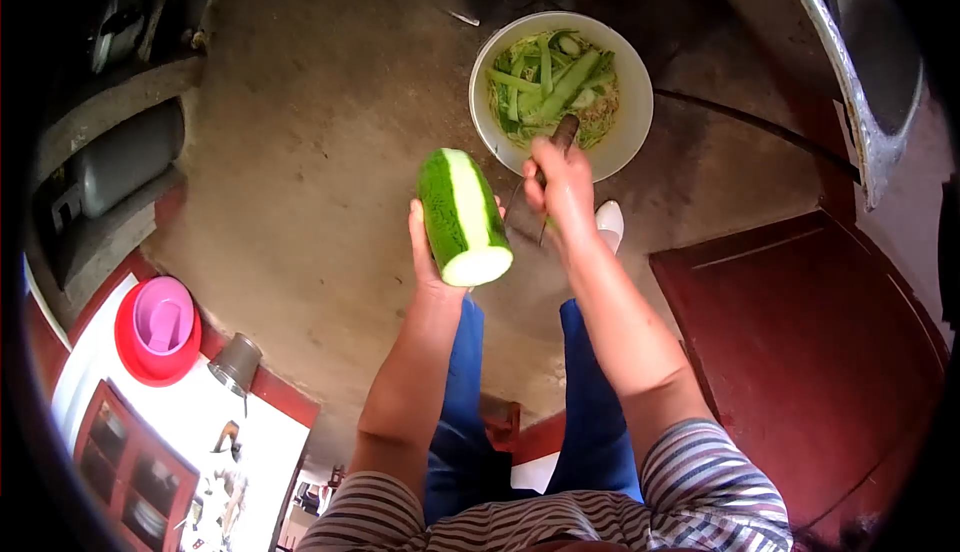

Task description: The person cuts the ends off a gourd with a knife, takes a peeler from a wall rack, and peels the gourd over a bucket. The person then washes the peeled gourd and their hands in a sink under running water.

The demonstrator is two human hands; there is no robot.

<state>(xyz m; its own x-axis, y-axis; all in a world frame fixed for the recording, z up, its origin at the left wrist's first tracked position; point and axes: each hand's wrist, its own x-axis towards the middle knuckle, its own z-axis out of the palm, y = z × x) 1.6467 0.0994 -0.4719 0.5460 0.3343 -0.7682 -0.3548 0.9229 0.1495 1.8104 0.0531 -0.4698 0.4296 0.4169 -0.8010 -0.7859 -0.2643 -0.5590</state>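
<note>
Hands (562,187) grip 1 gourd (468,214) and 1 tool (566,132); 1 bucket (638,112) holds green peelings (572,84).

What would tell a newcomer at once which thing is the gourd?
Over the brown floor, between the white bucket and blue trousers, the left hand holds the gourd. Unlike the thin peelings, it is thick and dark green, with a pale stripe and end.

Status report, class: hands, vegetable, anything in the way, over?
Left hand holding green gourd, pale strip bared. Right hand gripping brown-handled tool. White bucket of peelings beyond; nothing seen blocking.
</note>
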